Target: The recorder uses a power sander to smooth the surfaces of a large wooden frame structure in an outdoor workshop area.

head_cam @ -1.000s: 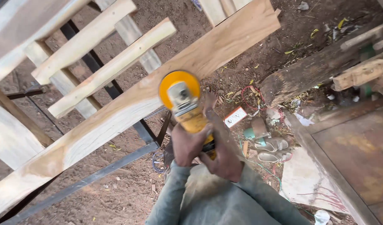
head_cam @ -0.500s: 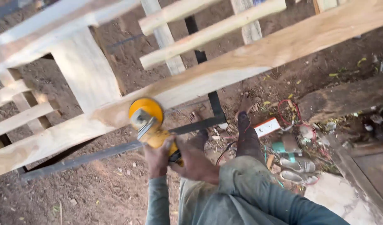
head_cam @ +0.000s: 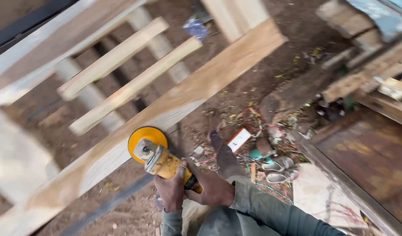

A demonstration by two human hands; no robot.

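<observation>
Both the left hand [head_cam: 171, 190] and right hand [head_cam: 213, 191] clamp a yellow angle grinder [head_cam: 159, 158] — its disc against the long plank's [head_cam: 183, 100] lower edge, the plank running diagonally up and away.

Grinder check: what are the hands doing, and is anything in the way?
Left hand and right hand both grip yellow grinder. Disc guard against long plank. Nothing blocking.

White socket box [head_cam: 239, 140], sandals [head_cam: 275, 170], red wire [head_cam: 253, 114] on littered dirt ground [head_cam: 122, 214].
</observation>
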